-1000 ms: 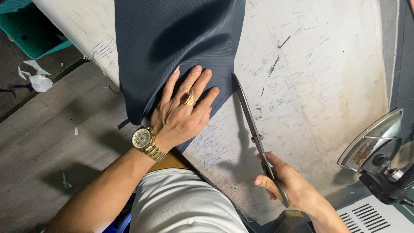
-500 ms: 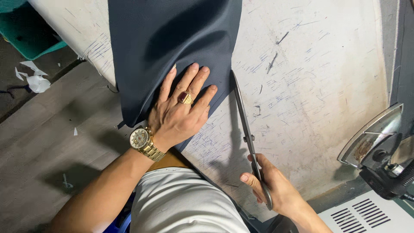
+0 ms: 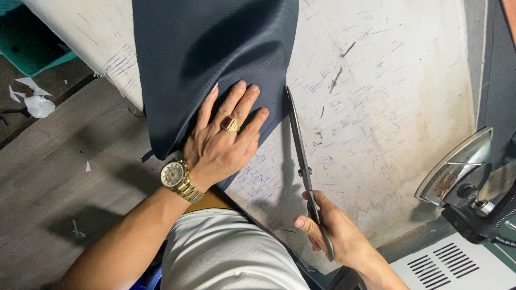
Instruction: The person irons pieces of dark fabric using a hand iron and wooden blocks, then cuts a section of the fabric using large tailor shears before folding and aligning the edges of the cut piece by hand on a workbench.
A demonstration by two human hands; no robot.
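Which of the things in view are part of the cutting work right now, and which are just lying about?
In use: dark cloth, pressed flat by the left hand; scissors, held by the right hand; marked white table.

Lying about: iron at the right edge; paper scraps on the floor; green bin.

Tailoring workshop: you stand at a padded, pen-marked cutting table with dark fabric, long shears, a steam iron at right, paper scraps on floor.
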